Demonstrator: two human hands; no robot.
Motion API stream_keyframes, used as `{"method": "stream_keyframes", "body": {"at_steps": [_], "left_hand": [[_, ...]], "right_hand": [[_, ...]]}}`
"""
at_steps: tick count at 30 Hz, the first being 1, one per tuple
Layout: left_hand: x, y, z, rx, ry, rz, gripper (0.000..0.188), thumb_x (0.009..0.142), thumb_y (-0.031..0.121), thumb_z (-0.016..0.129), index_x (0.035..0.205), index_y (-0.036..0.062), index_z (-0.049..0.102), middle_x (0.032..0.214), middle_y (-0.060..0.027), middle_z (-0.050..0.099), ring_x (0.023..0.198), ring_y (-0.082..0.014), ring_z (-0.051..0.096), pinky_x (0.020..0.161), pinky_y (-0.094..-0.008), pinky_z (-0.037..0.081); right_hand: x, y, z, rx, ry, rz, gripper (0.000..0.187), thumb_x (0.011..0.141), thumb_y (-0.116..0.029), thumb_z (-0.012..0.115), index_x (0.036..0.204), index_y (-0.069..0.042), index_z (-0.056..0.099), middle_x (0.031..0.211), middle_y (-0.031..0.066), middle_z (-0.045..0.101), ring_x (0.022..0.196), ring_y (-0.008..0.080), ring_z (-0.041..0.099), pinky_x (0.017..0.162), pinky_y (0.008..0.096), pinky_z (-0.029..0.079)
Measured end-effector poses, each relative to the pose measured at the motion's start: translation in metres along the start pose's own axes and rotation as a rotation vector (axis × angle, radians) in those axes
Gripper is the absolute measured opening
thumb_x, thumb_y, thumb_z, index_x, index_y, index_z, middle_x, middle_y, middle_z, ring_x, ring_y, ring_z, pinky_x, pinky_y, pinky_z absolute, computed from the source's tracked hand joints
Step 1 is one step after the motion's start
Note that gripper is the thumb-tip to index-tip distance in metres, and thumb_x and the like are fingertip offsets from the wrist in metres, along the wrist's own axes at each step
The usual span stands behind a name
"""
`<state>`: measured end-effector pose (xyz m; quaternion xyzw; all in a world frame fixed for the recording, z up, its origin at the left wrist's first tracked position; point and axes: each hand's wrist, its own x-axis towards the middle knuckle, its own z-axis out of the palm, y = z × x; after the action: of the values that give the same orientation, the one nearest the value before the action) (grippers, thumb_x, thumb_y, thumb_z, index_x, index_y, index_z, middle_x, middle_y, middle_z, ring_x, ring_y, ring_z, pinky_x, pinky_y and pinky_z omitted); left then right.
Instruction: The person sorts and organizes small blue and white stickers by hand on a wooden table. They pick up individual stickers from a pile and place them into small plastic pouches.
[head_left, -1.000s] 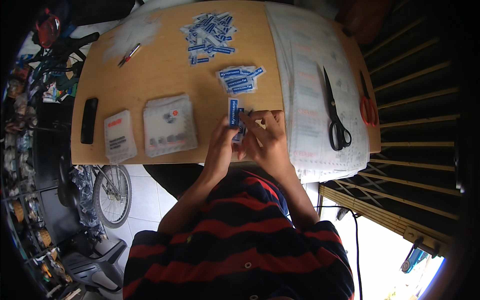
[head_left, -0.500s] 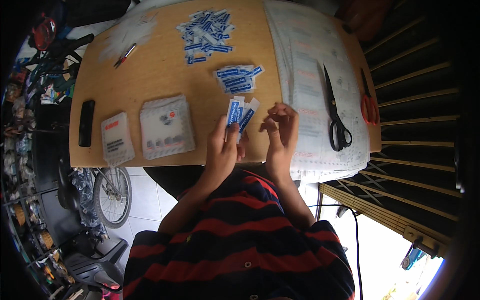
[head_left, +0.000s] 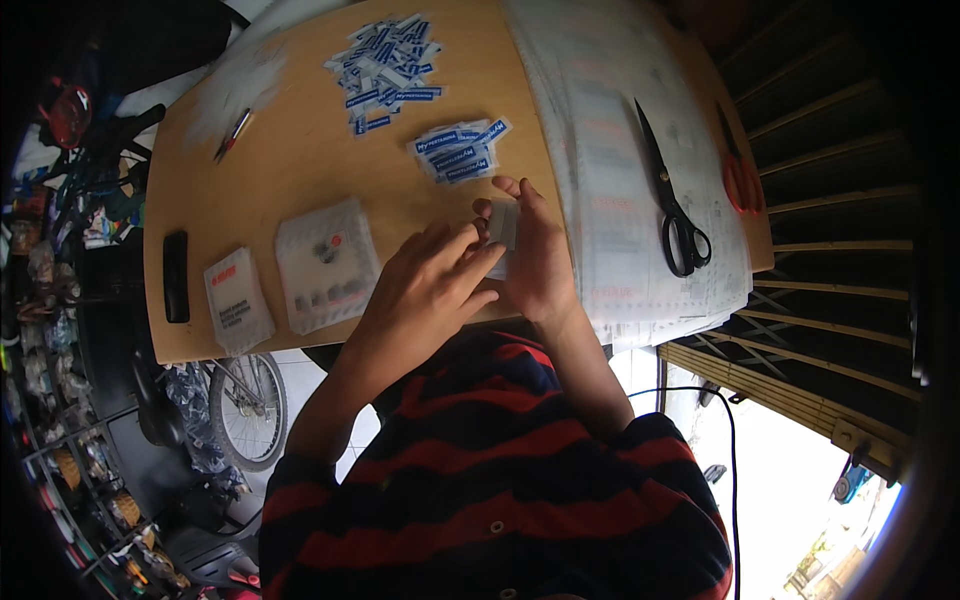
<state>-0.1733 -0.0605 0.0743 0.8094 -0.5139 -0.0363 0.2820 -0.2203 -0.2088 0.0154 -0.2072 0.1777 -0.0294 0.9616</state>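
Near the table's front edge, my right hand is curled around a small bunch of plastic label strips, pale side showing. My left hand reaches across from the left, its fingertips touching the strips. Its fingers are stretched out and the thumb stands apart. Just beyond the hands lies a small pile of blue-and-white labels. Farther back is a bigger, loose heap of the same labels. My palms and fingers partly cover the held strips.
Two stacks of printed plastic sheets, a larger one and a smaller one, sit left of a black oblong object. A small cutter lies farther back. Large translucent sheets cover the right side, with black scissors and red-handled scissors.
The label strips have passed from my left hand into my right, which has closed around them. My left hand has turned palm down over them. The whole view has tilted slightly.
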Motion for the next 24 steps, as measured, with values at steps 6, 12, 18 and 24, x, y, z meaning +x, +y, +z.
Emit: {"method": "stream_keyframes", "body": {"at_steps": [6,12,18,24], "left_hand": [[0.002,-0.009,0.009,0.126,0.047,0.057,0.034,0.070,0.018,0.080,0.100,0.0091,0.068,0.102,-0.0047,0.056,0.099,-0.0249,0.052,0.085,-0.0411,0.041],[0.002,-0.017,0.006,0.139,0.083,0.101,0.037,0.066,0.020,0.083,0.098,0.0110,0.067,0.112,-0.0036,0.056,0.104,-0.0270,0.050,0.088,-0.0461,0.039],[0.012,-0.022,0.004,0.095,0.227,0.006,0.037,0.069,0.015,0.081,0.102,0.0103,0.066,0.118,-0.0070,0.056,0.107,-0.0309,0.051,0.093,-0.0461,0.040],[0.006,-0.056,-0.010,0.054,0.444,-0.135,0.030,0.076,0.015,0.078,0.102,0.0080,0.064,0.110,-0.0084,0.061,0.104,-0.0308,0.053,0.092,-0.0434,0.041]], "right_hand": [[-0.002,-0.001,0.003,0.031,-0.104,0.078,0.039,0.103,-0.043,0.041,0.129,-0.014,0.044,0.092,0.0035,0.054,0.081,0.0153,0.054,0.072,0.0309,0.047],[-0.003,0.000,0.012,-0.159,-0.058,0.098,0.039,0.104,-0.043,0.039,0.132,-0.016,0.042,0.093,0.0037,0.053,0.080,0.0133,0.053,0.069,0.0293,0.045],[0.019,-0.018,0.021,-0.849,-0.177,-0.170,0.040,0.105,-0.035,0.041,0.135,-0.010,0.042,0.109,0.0099,0.057,0.101,0.0228,0.056,0.085,0.0389,0.046],[0.088,-0.039,0.024,-2.245,-0.437,-0.994,0.049,0.093,-0.015,0.056,0.138,0.003,0.044,0.119,0.0173,0.058,0.113,0.0352,0.055,0.096,0.0459,0.045]]}}
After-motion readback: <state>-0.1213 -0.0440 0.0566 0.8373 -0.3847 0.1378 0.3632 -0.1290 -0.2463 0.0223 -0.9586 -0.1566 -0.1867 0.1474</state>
